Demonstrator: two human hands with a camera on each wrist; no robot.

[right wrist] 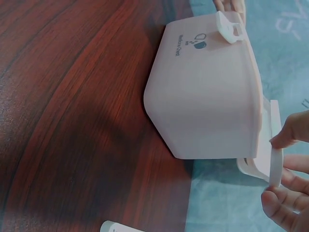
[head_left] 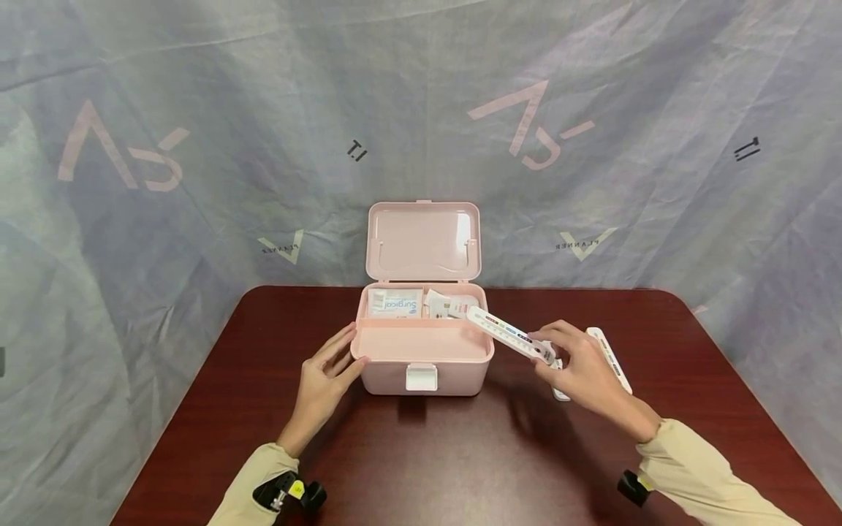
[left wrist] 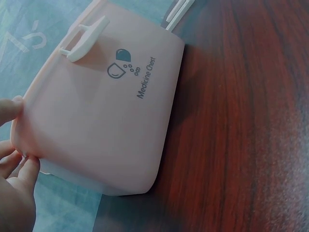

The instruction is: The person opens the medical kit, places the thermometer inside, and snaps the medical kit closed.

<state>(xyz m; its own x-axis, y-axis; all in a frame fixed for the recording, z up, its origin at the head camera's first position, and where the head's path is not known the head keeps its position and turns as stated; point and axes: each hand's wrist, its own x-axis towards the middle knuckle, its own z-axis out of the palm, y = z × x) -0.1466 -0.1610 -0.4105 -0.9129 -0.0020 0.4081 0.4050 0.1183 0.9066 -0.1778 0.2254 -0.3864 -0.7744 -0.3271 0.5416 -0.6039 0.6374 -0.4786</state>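
A pink medicine chest (head_left: 424, 378) stands on the table with its lid (head_left: 424, 241) raised. My left hand (head_left: 322, 383) holds its front left corner, thumb at the front rim and fingers along the side wall. My right hand (head_left: 579, 361) pinches the near end of a long white strip with a printed scale (head_left: 505, 334), thermometer-like, between thumb and fingers. The strip's far end slants over the chest's right rim. In the back left compartment lies a packet marked Surgical (head_left: 395, 303). White packages (head_left: 454, 305) fill the back right one. The bare pink bottom of the front tray (head_left: 417, 343) shows.
A similar white strip (head_left: 609, 358) lies on the dark red table (head_left: 447, 453) beyond my right hand. Another white piece (head_left: 560, 393) shows partly under that hand. A white latch (head_left: 422, 378) juts from the chest's front. Grey cloth (head_left: 421, 146) hangs behind the table.
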